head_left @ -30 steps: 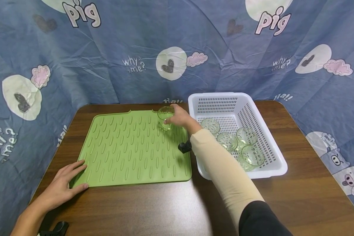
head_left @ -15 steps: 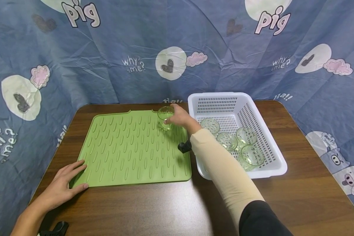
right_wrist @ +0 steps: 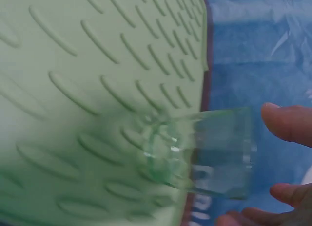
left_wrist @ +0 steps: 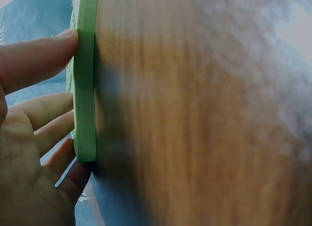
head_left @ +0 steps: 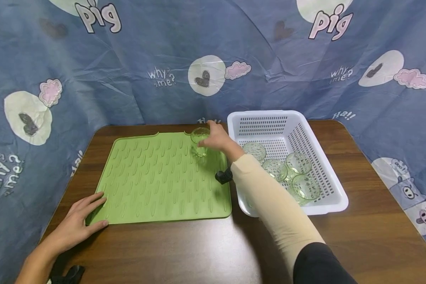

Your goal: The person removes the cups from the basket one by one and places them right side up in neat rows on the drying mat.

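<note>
A clear green-tinted drinking glass (head_left: 197, 139) stands upright at the far right corner of the green ribbed mat (head_left: 156, 177). Around its rim reaches my right hand (head_left: 219, 139), thumb and fingers spread. In the right wrist view a gap shows between the glass (right_wrist: 222, 153) and the thumb and fingers of the right hand (right_wrist: 287, 187). My left hand (head_left: 76, 221) rests at the mat's near left corner with its fingers extended. The left wrist view has that hand's thumb and fingertips along the mat's green edge (left_wrist: 86, 104).
To the right of the mat stands a white perforated plastic basket (head_left: 331, 207), partly hidden by the right forearm. Several similar glasses (head_left: 298, 163) sit inside it. A printed blue cloth (head_left: 127, 90) hangs behind the brown wooden table (head_left: 170, 252).
My right hand's fingers have loosened from the glass and risen slightly. The glass stays in its spot, and the left hand keeps its place on the mat corner.
</note>
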`<action>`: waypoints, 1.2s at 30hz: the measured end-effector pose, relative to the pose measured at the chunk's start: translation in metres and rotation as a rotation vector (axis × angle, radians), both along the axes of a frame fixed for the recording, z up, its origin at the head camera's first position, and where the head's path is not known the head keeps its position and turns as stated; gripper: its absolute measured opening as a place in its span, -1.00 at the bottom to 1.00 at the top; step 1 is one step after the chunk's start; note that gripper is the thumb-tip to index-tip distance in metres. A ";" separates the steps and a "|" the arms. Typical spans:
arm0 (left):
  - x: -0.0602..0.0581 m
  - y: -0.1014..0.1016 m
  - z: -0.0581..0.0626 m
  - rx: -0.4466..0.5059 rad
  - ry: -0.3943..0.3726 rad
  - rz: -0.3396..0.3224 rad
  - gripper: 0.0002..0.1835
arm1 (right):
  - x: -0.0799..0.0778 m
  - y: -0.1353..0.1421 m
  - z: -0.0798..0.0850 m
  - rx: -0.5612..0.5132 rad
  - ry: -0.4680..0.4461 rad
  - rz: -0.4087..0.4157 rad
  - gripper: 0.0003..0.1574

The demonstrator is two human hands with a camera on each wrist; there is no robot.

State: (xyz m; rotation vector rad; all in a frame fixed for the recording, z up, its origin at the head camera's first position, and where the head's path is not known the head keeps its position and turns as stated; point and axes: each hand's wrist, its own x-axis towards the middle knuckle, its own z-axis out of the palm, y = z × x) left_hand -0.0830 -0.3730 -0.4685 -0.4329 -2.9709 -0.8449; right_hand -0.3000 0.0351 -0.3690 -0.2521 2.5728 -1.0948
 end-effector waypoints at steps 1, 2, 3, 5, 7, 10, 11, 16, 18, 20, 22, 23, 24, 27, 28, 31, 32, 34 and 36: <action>-0.001 0.001 0.000 -0.001 -0.002 -0.001 -0.24 | 0.000 0.002 0.005 0.020 0.024 -0.003 0.23; -0.002 0.001 0.001 -0.001 -0.005 -0.003 -0.23 | 0.000 0.004 0.010 0.031 0.047 -0.009 0.22; -0.003 0.002 0.001 0.001 -0.008 -0.005 -0.23 | 0.000 0.007 0.014 0.033 0.072 -0.015 0.19; -0.002 0.001 0.001 0.004 -0.011 -0.004 -0.24 | 0.000 0.014 0.024 0.030 0.129 -0.020 0.14; 0.000 0.000 0.001 0.006 -0.011 -0.001 -0.24 | 0.001 0.023 0.035 0.020 0.176 -0.014 0.09; 0.001 -0.001 0.001 0.005 -0.013 -0.001 -0.24 | 0.007 0.038 0.051 0.030 0.256 0.008 0.02; 0.001 -0.001 0.001 0.004 -0.012 -0.002 -0.24 | 0.009 0.044 0.055 0.042 0.282 0.015 0.01; -0.001 0.000 0.002 0.003 -0.014 -0.010 -0.24 | 0.020 0.072 0.068 0.118 0.384 0.061 -0.01; -0.001 0.000 0.001 0.002 -0.016 -0.010 -0.24 | 0.024 0.080 0.071 0.147 0.397 0.082 -0.01; -0.001 0.001 0.000 -0.001 -0.016 -0.010 -0.23 | 0.029 0.088 0.073 0.168 0.401 0.108 -0.01; 0.000 0.001 0.000 0.001 -0.013 -0.010 -0.24 | 0.034 0.094 0.074 0.184 0.405 0.138 -0.02; 0.000 0.001 0.000 0.001 -0.013 -0.010 -0.24 | 0.036 0.095 0.074 0.190 0.407 0.154 -0.03; 0.001 0.001 0.000 0.002 -0.014 -0.009 -0.24 | 0.038 0.097 0.075 0.195 0.412 0.171 -0.03; 0.002 0.001 0.000 0.005 -0.027 -0.008 -0.24 | 0.045 0.104 0.074 0.214 0.432 0.216 -0.05; 0.002 0.001 0.000 0.004 -0.030 -0.007 -0.25 | 0.047 0.106 0.074 0.221 0.439 0.227 -0.05; 0.001 0.001 0.000 0.001 -0.033 -0.009 -0.24 | 0.054 0.114 0.073 0.233 0.449 0.246 -0.04; 0.001 0.001 0.000 0.000 -0.028 -0.009 -0.24 | 0.056 0.116 0.073 0.235 0.453 0.248 -0.04; 0.000 0.002 0.000 -0.001 -0.023 -0.008 -0.25 | 0.059 0.122 0.072 0.230 0.461 0.253 -0.05; 0.000 0.002 0.000 0.001 -0.016 -0.011 -0.25 | 0.062 0.127 0.072 0.209 0.461 0.255 -0.06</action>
